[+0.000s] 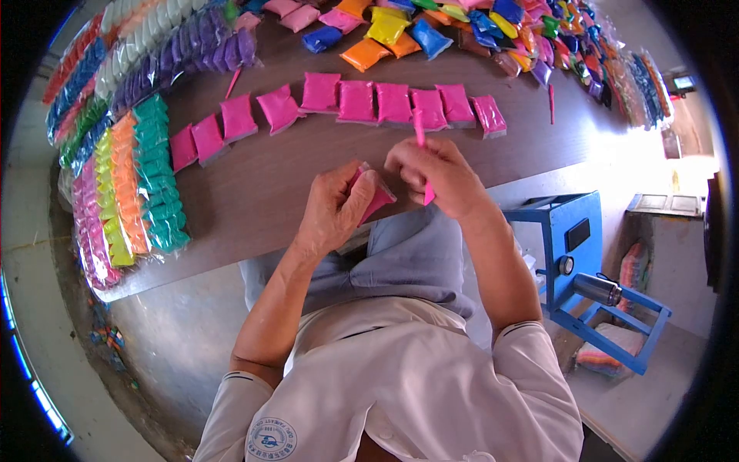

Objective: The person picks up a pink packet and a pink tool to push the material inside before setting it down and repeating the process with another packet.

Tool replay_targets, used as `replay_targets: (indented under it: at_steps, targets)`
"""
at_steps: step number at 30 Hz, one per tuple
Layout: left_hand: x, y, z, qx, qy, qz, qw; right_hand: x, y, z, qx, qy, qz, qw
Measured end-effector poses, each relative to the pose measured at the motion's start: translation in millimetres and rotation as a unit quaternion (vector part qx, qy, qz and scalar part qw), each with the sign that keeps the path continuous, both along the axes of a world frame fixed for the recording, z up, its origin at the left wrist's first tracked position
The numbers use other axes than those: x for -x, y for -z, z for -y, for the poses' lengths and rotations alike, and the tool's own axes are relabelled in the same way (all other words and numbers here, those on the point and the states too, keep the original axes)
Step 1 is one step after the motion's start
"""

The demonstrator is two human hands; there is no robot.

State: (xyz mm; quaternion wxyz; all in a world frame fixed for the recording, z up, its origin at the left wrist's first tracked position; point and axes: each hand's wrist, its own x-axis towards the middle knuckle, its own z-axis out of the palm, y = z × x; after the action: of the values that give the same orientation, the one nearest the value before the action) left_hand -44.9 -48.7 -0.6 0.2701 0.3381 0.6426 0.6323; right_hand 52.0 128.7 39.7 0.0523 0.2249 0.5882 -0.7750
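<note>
My left hand [339, 202] is closed around a pink packet [378, 202] above the table's front edge. To its right, my right hand [437, 173] has its fingers curled around a thin pink stick [419, 127], which points up and down past the fingers. A gap separates the two hands. Beyond them, a curved row of pink packets [358, 102] lies across the brown table [254, 185].
Strips of teal packets [160, 185] and other colours line the table's left side. Loose coloured packets [389, 27] are piled at the back. A blue stool [570, 239] holding a metal flask [596, 289] stands at the right. Another pink stick [551, 104] lies back right.
</note>
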Motion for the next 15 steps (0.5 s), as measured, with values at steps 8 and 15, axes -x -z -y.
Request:
replay_targets:
  at_steps: [8,15]
  targets:
    - [3,0,3,0.013,0.025,0.021,0.999,3,-6,-2,-0.051,0.107,-0.083,0.989]
    - [1,2,0,0.033,0.007,0.039,0.999,6,-10,9,-0.148,0.059,-0.141,0.977]
